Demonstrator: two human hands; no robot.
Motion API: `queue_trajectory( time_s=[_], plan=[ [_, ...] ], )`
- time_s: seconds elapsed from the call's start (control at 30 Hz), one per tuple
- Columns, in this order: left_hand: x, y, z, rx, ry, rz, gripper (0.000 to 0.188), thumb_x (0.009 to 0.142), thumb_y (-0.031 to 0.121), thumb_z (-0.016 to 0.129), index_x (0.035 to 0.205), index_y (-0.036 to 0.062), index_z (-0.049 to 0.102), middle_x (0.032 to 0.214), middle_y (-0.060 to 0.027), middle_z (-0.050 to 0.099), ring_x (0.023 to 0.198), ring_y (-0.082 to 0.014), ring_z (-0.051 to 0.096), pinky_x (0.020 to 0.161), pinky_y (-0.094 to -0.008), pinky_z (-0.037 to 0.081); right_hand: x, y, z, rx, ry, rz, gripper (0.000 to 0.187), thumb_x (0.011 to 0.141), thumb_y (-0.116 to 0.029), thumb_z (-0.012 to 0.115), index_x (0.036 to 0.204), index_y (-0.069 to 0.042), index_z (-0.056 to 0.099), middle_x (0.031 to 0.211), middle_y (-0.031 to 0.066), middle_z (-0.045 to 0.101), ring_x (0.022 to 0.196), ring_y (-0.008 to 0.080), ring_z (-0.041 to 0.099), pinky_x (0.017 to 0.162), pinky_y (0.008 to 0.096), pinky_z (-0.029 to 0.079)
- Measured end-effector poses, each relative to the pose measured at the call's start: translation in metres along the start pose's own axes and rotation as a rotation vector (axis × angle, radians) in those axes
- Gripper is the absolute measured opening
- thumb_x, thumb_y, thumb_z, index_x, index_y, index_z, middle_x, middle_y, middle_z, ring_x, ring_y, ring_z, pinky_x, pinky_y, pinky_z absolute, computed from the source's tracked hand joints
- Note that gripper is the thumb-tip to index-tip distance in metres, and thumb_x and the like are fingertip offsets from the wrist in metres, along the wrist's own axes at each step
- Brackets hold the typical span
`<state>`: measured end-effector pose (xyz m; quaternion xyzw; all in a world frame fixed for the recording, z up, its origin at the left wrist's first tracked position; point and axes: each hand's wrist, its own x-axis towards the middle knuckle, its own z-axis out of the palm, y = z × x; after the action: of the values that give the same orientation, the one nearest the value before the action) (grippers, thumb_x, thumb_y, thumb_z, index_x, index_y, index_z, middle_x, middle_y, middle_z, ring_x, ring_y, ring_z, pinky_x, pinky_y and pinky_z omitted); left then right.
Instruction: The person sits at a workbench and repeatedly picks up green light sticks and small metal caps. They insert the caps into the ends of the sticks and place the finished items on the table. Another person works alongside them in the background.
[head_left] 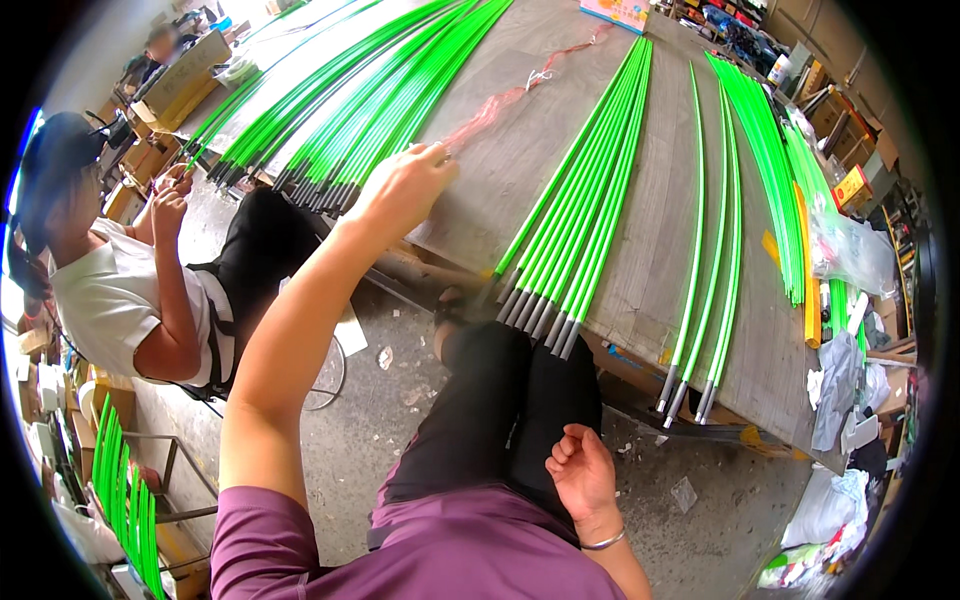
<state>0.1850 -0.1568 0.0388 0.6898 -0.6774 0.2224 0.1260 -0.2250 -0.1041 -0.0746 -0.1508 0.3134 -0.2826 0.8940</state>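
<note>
My left hand (402, 185) reaches out over the near edge of a grey worktable (655, 250), its fingers pinched on a thin pink-red string (490, 108) that runs away across the tabletop. Beside it lies a wide fan of bright green rods (340, 120) with dark metal tips. A second group of green rods (580, 220) lies to its right, tips hanging over the table edge. My right hand (583, 472) rests palm up on my thigh, fingers loosely curled, holding nothing; a bracelet circles its wrist.
A seated person in a white shirt (110, 300) works at the left with both hands raised. More green rods (705, 260) and a yellow bar (808, 270) lie at the right, with plastic bags (850, 250) and boxes. Green rods (125, 495) stand in a rack at lower left.
</note>
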Motion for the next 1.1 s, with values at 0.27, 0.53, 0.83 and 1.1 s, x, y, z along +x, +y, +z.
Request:
queue_trajectory(
  time_s=[0.27,0.53,0.83,1.1],
  plan=[
    [-0.021,-0.01,-0.001,-0.411,0.292,-0.445,0.01,0.073,0.0,0.064,0.082,0.0013,0.059,0.074,-0.0069,0.057,0.064,-0.0167,0.058,0.06,-0.0282,0.047,0.0,0.003,-0.005,-0.029,0.011,0.033,0.024,0.093,-0.025,0.057,0.103,-0.003,0.061,0.074,0.001,0.05,0.069,0.013,0.045,0.062,0.0273,0.04],
    [-0.037,-0.006,-0.013,-0.003,0.152,-0.424,0.008,0.075,0.006,0.066,0.075,0.0007,0.06,0.084,-0.0159,0.059,0.07,-0.0333,0.061,0.068,-0.041,0.049,0.002,0.007,0.002,-0.046,0.006,0.071,0.024,0.093,-0.024,0.058,0.102,-0.002,0.06,0.075,0.0019,0.051,0.07,0.0136,0.048,0.063,0.0271,0.041],
    [-0.076,0.009,-0.041,-0.086,0.082,-0.563,0.008,0.074,0.008,0.059,0.073,0.0008,0.057,0.076,-0.014,0.055,0.07,-0.0321,0.059,0.063,-0.0396,0.046,0.004,0.011,0.01,-0.11,-0.043,0.147,0.022,0.095,-0.022,0.056,0.101,-0.001,0.06,0.075,0.0018,0.054,0.069,0.013,0.049,0.063,0.0268,0.041],
    [-0.228,0.059,-0.105,-1.071,-0.006,-1.028,0.009,0.074,0.006,0.057,0.067,0.0023,0.052,0.064,0.0016,0.046,0.061,-0.0066,0.042,0.055,-0.0231,0.033,0.034,0.025,0.047,-0.622,-0.3,0.182,0.029,0.098,-0.026,0.05,0.111,-0.002,0.059,0.093,0.0061,0.064,0.089,0.0152,0.06,0.076,0.0282,0.048]
  ],
)
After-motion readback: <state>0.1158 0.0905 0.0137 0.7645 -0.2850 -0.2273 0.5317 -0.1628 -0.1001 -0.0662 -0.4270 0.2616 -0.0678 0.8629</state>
